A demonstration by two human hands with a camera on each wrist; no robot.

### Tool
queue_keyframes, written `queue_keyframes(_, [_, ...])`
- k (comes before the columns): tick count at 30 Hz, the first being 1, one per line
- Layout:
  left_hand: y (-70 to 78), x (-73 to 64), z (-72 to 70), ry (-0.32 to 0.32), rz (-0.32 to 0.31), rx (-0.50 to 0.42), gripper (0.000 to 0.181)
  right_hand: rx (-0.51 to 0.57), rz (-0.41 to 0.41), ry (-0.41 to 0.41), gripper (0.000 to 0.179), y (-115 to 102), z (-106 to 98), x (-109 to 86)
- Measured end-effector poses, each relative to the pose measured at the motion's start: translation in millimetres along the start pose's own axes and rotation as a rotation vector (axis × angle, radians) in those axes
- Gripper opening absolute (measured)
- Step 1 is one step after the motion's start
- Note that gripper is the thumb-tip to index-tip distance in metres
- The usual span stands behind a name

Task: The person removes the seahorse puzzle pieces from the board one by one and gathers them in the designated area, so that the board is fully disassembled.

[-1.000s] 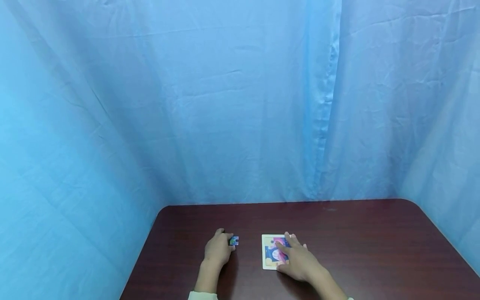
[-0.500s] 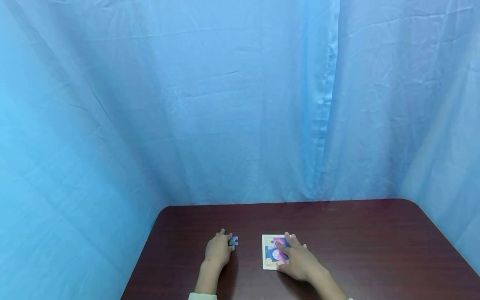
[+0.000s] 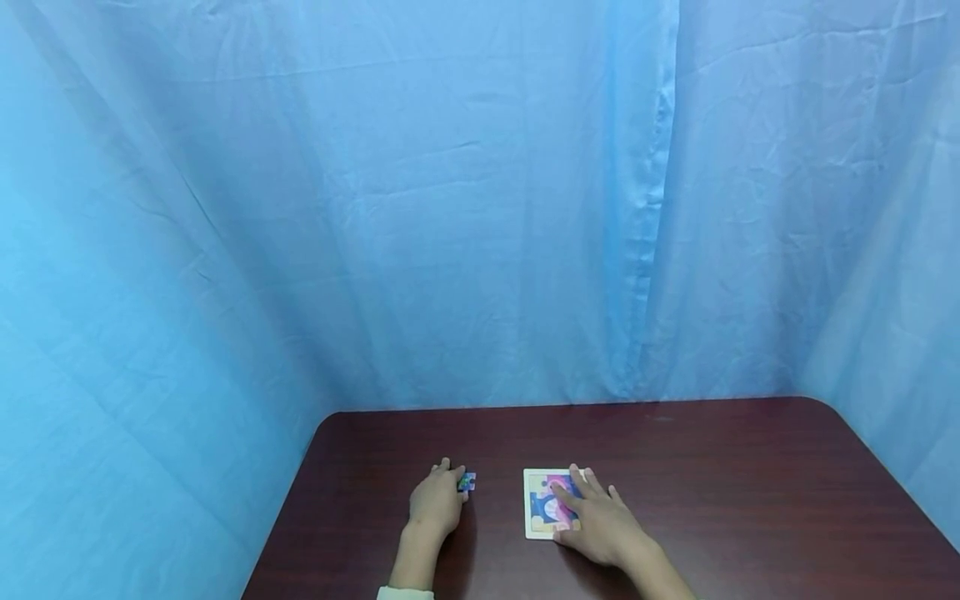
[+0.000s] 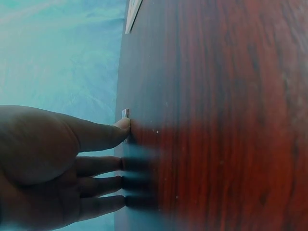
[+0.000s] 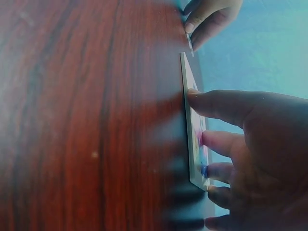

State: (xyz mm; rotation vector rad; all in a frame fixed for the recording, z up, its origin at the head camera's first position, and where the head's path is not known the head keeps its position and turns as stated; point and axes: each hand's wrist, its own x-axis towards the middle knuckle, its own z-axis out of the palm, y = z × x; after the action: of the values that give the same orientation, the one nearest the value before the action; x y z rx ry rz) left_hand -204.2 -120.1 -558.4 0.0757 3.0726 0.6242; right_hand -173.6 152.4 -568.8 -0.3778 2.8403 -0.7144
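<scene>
We find the loose puzzle piece [image 3: 467, 482] at the fingertips of the left hand [image 3: 437, 500], which pinches it between thumb and index finger, low over the dark worktop [image 3: 697, 458]. Well to its right, with bare worktop between, lies the white-framed puzzle board [image 3: 527, 508], flat and picture side up, under the right hand [image 3: 600, 522]. That hand grips nothing: its fingers are spread across the board, thumb at the near edge and fingertips on the picture and toward the far side. We see the piece lying roughly level, its notched side pointing right, toward the board; fingers cover its left part, so we cannot tell its long axis. The board's left edge runs almost straight away from the person, but with its right side covered, we cannot tell which way is longer.
</scene>
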Motion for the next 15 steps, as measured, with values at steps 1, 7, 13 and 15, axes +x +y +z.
queue_keyframes(1, [-0.2,0.3,0.2,0.0,-0.001,0.003,0.046,-0.005,0.003,-0.007,0.071,0.5,0.2,-0.3])
queue_keyframes(7, [0.3,1.2,-0.7,0.007,0.009,0.003,0.047,0.02,0.04,-0.061,0.073,4.8,1.1,-1.0])
queue_keyframes(13, [0.3,2.2,-0.5,0.008,0.011,-0.015,0.05,0.05,0.034,-0.068,0.073,5.7,-0.9,-0.9])
queue_keyframes(15, [0.5,2.3,-0.7,0.012,0.01,-0.02,0.051,0.055,0.031,-0.066,0.073,5.7,-1.3,-0.7])
